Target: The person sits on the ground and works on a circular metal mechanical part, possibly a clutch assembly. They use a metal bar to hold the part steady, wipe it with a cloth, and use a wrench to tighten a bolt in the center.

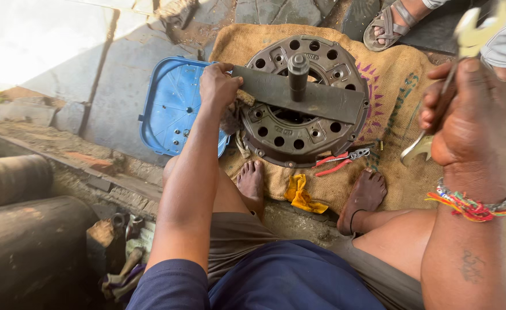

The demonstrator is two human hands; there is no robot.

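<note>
left hand [218, 86]: clamped down over the left end of the bar [307, 96], fingers curled over its edge, so it's holding the bar and nothing else

right hand [471, 117]: lifted up near the camera, fist closed tight round the shank of a spanner [462, 57], one open jaw poking out above the hand and the other below

clutch plate [299, 103]: round, dark cast metal with a ring of holes, lying flat in the middle of the sack [402, 86], a bit toward its far edge

bar: flat steel strip laid across the plate from left to right, a bolt [298, 72] standing upright through its middle

how it'll handle: plate looks properly heavy and dead stiff, I'd say gritty rather than slippery. Best bet is grabbing it by the outer rim with both hands, not by the bar. The bar looks rigid too, take it at the ends. That's my read, not gospel

pliers [342, 161]: red handles, on the sack just beside the plate's near edge

rag [302, 194]: yellow, crumpled at the sack's near edge, between the two bare feet

tray [172, 106]: blue plastic, off the sack's left edge, touching or tucked slightly under it, can't tell which

other person: a sandalled foot [391, 23] past the sack's far edge
</note>
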